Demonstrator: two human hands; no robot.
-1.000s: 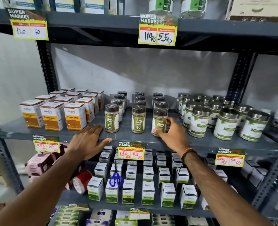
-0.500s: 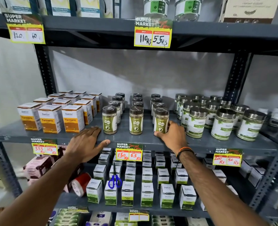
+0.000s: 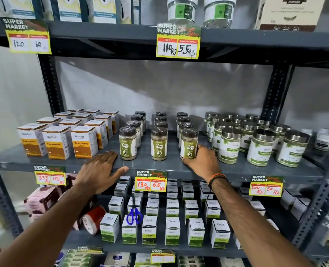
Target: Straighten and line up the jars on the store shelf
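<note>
Three rows of small brown-lidded green jars stand on the grey middle shelf point(image 3: 156, 164). Their front jars are the left jar point(image 3: 127, 143), the middle jar point(image 3: 159, 143) and the right jar point(image 3: 188, 144). My right hand point(image 3: 204, 162) wraps the base of the front right jar, thumb at its front and fingers behind it. The jar stands upright, level with the other two front jars. My left hand point(image 3: 100, 171) lies flat on the shelf's front edge, just left of the front left jar, holding nothing.
Orange turmeric boxes point(image 3: 84, 141) stand left of the jars. Larger steel-lidded jars point(image 3: 229, 145) crowd close on the right. Price tags point(image 3: 151, 181) hang from the shelf edge. Below are white boxes and blue-handled scissors point(image 3: 134, 216).
My right hand has drawn the front right jar forward and set it upright in line with the other front jars. The left hand stayed on the shelf edge. My view shifted slightly.
</note>
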